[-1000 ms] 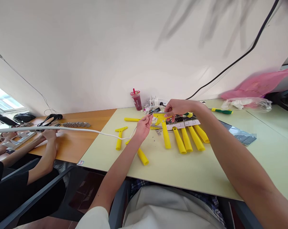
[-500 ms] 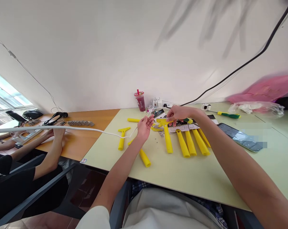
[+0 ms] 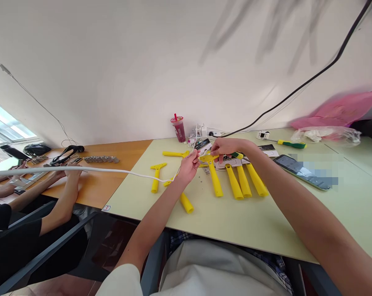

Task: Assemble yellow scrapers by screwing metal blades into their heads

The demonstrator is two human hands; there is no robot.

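Note:
A yellow T-shaped plastic scraper (image 3: pixel 215 179) is held over the table, its hollow handle pointing toward me. My left hand (image 3: pixel 189 165) pinches the left end of its head with closed fingertips. At the head's right side, the fingers of my right hand (image 3: pixel 225 149) are closed on it. From beneath my right hand pokes a green-and-yellow screwdriver handle (image 3: pixel 237 155); whether the palm grips it I cannot tell. Several more yellow scrapers lie around: one scraper (image 3: pixel 156 176) on the left, another scraper (image 3: pixel 186 203) under my left forearm, and a handle row (image 3: pixel 234 183) on the right.
A drink cup (image 3: pixel 178 129) stands by the wall beside a power strip (image 3: pixel 215 133). On the right lie a phone (image 3: pixel 303 172), a second screwdriver (image 3: pixel 292 144) and plastic bags (image 3: pixel 331 133). A white cable (image 3: pixel 112 169) crosses the left side. A co-worker's arms (image 3: pixel 61 193) rest at the orange table (image 3: pixel 124 158).
The fingers of my left hand were spread beside the scraper's head; now they have closed on its left end. The right hand has stayed at the head. The view has shifted slightly.

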